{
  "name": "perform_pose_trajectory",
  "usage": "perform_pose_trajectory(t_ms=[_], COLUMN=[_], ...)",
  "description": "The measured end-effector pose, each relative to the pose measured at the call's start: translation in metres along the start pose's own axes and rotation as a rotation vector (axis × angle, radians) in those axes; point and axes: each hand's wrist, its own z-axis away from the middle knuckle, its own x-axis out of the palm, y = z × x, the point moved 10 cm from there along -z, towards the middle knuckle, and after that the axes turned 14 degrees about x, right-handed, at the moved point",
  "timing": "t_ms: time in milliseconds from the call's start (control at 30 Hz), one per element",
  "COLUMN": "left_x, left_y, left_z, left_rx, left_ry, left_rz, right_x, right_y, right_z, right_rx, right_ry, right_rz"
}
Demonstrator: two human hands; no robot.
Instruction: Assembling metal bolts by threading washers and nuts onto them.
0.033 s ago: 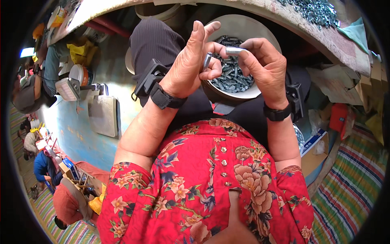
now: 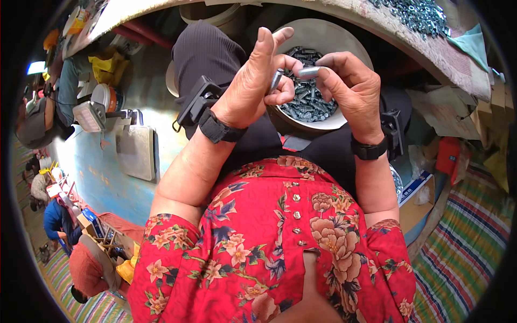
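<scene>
My left hand (image 2: 245,94) is raised, thumb up, with its lower fingers curled around a threaded metal bolt (image 2: 277,79) that stands tilted. Between thumb and fingertips, my right hand (image 2: 358,94) pinches a smooth silver metal cylinder (image 2: 308,72), which lies roughly level. Its left end is close to the left forefinger; whether they touch I cannot tell. Beneath both hands stands a pale bucket (image 2: 347,40), partly filled with a heap of dark grey metal bolts (image 2: 309,109).
A cloth-covered table edge (image 2: 431,62) curves above the bucket, with a pile of small metal fasteners (image 2: 414,16) on it. An open cardboard box (image 2: 417,202) sits at the right beside a striped floor mat (image 2: 458,247). Other people (image 2: 91,264) sit at the lower left.
The silver cylinder has dipped slightly and tilted a little in my right hand. My left hand and its bolt are almost where they were.
</scene>
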Motion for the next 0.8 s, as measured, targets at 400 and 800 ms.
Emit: perform_pose_trajectory(t_ms=[400,800], left_x=[0.016,-0.045], left_y=[-0.011,-0.072], left_z=[0.003,-0.026], left_rx=[-0.062,0.109], left_ry=[-0.213,0.656], left_rz=[-0.392,0.273], right_x=[0.038,-0.015], right_y=[-0.005,0.121], right_z=[0.002,-0.003], right_rx=[-0.097,0.327], right_ry=[-0.147,0.123], right_rz=[0.377,-0.322])
